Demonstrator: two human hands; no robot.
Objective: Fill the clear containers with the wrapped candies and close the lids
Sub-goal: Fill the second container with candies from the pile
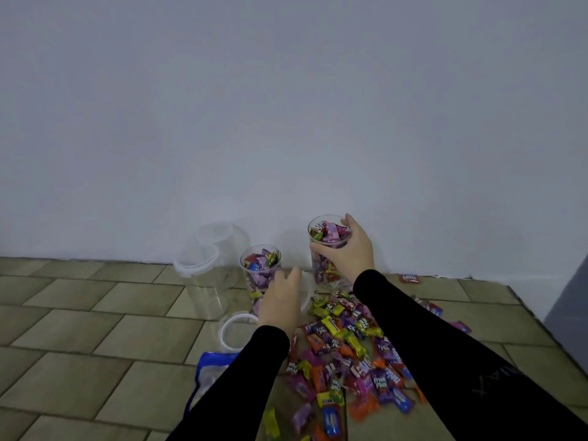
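Two clear containers full of wrapped candies stand by the wall, both without lids: a shorter one (259,265) and a taller one (321,246) to its right. My right hand (348,249) grips the taller container around its rim, thumb on the near side and fingers on the far side. My left hand (280,299) is in front of the shorter container and holds a white-rimmed lid (307,291), mostly hidden behind the hand. A second lid (237,332) lies flat on the floor below it. A heap of loose wrapped candies (346,354) covers the tiles under my arms.
Two empty clear containers (206,281), one behind the other with lids on top, stand to the left against the wall. A blue and clear bag (208,380) lies by my left forearm. One red candy (409,278) lies near the wall on the right.
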